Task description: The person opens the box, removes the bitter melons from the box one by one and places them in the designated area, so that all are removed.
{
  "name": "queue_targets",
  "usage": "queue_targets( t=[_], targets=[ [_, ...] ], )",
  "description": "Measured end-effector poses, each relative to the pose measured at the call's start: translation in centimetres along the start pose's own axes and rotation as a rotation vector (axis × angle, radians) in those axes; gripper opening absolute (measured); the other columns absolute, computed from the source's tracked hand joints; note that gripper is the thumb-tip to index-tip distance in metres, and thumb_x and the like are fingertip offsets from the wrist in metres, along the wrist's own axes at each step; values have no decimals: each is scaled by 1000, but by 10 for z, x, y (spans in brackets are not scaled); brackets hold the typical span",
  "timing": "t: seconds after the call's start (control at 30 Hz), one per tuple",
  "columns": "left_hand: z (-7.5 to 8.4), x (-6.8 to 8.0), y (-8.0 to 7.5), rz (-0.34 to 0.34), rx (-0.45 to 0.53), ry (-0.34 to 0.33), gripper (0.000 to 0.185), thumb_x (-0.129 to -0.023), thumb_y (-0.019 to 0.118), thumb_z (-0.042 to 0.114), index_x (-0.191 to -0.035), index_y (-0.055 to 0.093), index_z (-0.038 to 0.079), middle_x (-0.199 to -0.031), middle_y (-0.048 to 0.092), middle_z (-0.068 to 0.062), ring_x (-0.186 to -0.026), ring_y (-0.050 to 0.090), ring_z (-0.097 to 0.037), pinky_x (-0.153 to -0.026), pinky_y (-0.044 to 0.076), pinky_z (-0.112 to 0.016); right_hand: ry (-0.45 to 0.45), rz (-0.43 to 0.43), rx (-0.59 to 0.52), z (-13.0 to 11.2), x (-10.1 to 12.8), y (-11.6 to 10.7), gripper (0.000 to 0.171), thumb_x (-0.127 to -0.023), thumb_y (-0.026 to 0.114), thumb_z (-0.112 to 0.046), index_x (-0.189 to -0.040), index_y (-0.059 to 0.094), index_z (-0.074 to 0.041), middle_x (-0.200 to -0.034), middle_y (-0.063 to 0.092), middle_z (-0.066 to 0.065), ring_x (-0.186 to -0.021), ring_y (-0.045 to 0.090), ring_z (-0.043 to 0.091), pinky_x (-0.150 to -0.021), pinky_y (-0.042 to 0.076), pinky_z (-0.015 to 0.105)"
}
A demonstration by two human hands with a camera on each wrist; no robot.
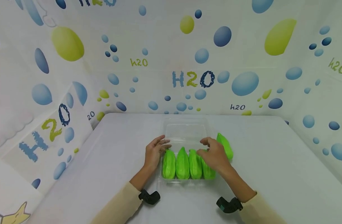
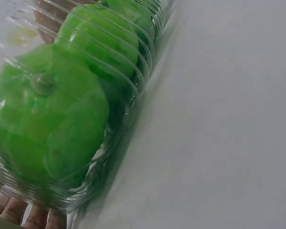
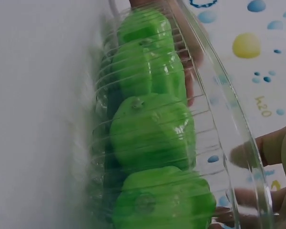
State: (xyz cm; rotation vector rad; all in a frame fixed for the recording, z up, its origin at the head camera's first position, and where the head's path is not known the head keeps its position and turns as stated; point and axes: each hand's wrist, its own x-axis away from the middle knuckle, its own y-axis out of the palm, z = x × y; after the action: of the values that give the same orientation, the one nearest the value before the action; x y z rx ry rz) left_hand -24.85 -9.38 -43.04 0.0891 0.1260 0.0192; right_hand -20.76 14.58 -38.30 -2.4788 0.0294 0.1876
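A clear plastic clamshell box lies with its lid folded back, away from me. Several bright green, ridged, gourd-like pieces with pointed ends lie side by side in its base; a small round nub shows on the near end of one green piece in the left wrist view. My left hand is at the box's left side, its fingers loosely bent. Above the rightmost piece is my right hand, thumb and fingers apart, partly covering it. Its thumb shows beyond the box rim in the right wrist view.
Another green gourd-like piece lies on the white tabletop, outside the box, behind my right hand. A white curtain with blue and yellow-green drops stands behind the table and along both sides. Both wrists wear black cameras.
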Motion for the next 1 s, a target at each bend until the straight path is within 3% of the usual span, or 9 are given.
queue_targets(
  t=[0.23,0.7,0.8,0.9,1.0],
  targets=[
    [-1,-1,-2,18,-9,-2,52,-91,40,-7,-141,52,-8,-126,66,-26,-110,69,-37,-78,54,-23,-70,8,145,7,-1,5,31,-90,71,-13,-116,71,5,-119,71,18,-120,61,38,-95,52,52],
    [-2,-6,-2,-14,4,-6,54,-88,43,-9,-141,53,-7,-128,66,-25,-111,69,-36,-75,53,-21,-222,-26,452,19,-1,13,42,-91,60,-10,-126,61,15,-121,69,25,-123,51,45,-103,44,53],
    [-3,-7,-2,-26,4,-1,53,-89,42,-9,-142,53,-6,-129,65,-26,-112,68,-37,-76,53,-20,-263,-27,531,21,0,15,41,-92,57,-9,-124,60,16,-113,70,27,-121,52,45,-104,42,52],
    [-3,-7,-2,-28,1,7,53,-90,42,-10,-142,52,-7,-129,65,-26,-113,68,-39,-76,53,-20,-293,-29,612,20,1,17,33,-92,52,-9,-115,60,14,-92,70,24,-118,53,45,-106,40,50],
    [-3,-7,-2,-26,-3,13,52,-90,42,-10,-141,52,-7,-128,65,-27,-113,67,-40,-77,54,-21,-304,-39,670,17,2,17,25,-93,48,-9,-104,59,10,-83,65,21,-117,51,45,-108,37,49]
  ],
)
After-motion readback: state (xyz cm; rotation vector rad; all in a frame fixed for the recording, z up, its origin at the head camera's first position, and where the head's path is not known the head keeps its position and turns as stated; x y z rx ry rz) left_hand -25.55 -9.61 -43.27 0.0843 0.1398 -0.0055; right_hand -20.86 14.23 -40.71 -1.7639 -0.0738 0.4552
